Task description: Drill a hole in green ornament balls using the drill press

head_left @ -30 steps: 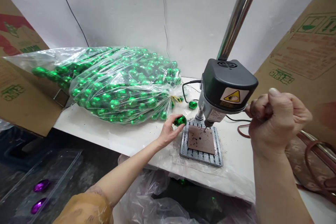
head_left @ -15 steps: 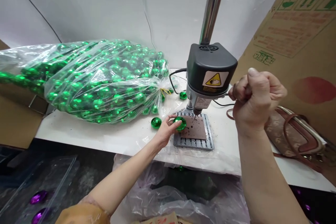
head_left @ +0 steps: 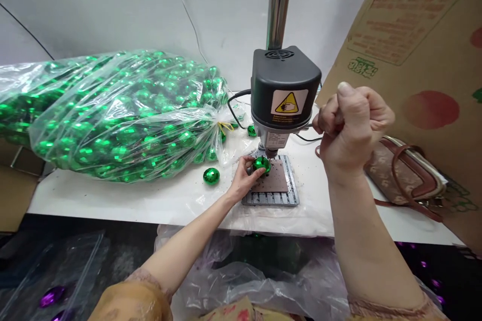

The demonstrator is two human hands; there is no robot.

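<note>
My left hand (head_left: 244,178) pinches a shiny green faceted bead (head_left: 261,163) between thumb and fingers, just under the chuck (head_left: 271,152) of a small black drill press (head_left: 286,85). Beneath the bead lies a brown board (head_left: 276,179) on the slotted grey base (head_left: 289,199), strewn with dark crumbs. My right hand (head_left: 354,123) is closed in a fist around the feed lever at the right side of the drill press; most of the lever is hidden by the fingers. A second green bead (head_left: 211,176) rests on the white table, left of my left hand.
A big clear bag of green beads (head_left: 128,120), tied with a yellow tie, fills the table's left. A cardboard box (head_left: 399,45) and a patterned handbag (head_left: 399,175) stand at the right. Clear plastic sheeting (head_left: 241,281) hangs below the table's front edge.
My left hand has carried the green bead right, from the base's left side to beneath the chuck. My right hand stays on the lever. The view has shifted a little.
</note>
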